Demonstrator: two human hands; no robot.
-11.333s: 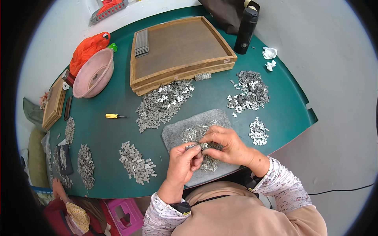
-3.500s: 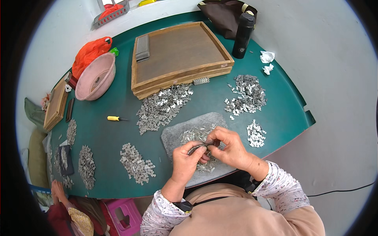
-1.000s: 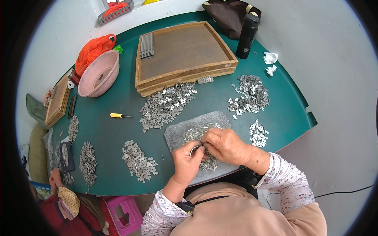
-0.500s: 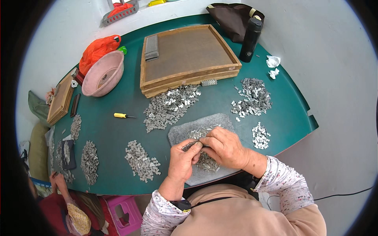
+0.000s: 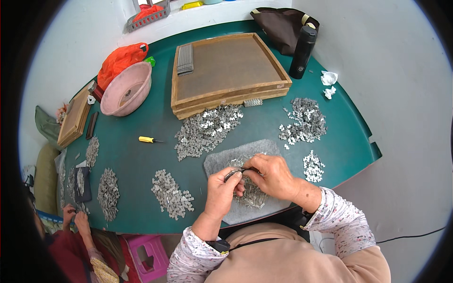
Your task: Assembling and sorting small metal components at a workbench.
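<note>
In the head view, our left hand [image 5: 220,189] pinches a dark curved strip [image 5: 231,174], our right hand's [image 5: 275,176] grip pinching its far end, above loose pins [image 5: 251,199] on the grey mat [image 5: 215,163]; we'd best hold it steady, untwisted.

Green table [image 5: 134,198] carries stacked wooden trays [image 5: 231,66], pink basin [image 5: 113,100], yellow-handled screwdriver [image 5: 146,139], black bottle [image 5: 303,52], grey mat [image 5: 216,161], heaps of small metal pieces [image 5: 207,129].

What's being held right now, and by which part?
A thin, dark, curved, metallic-looking strip: left hand grips its left portion, right hand pinches toward its right end; exact contacts are hidden.
</note>
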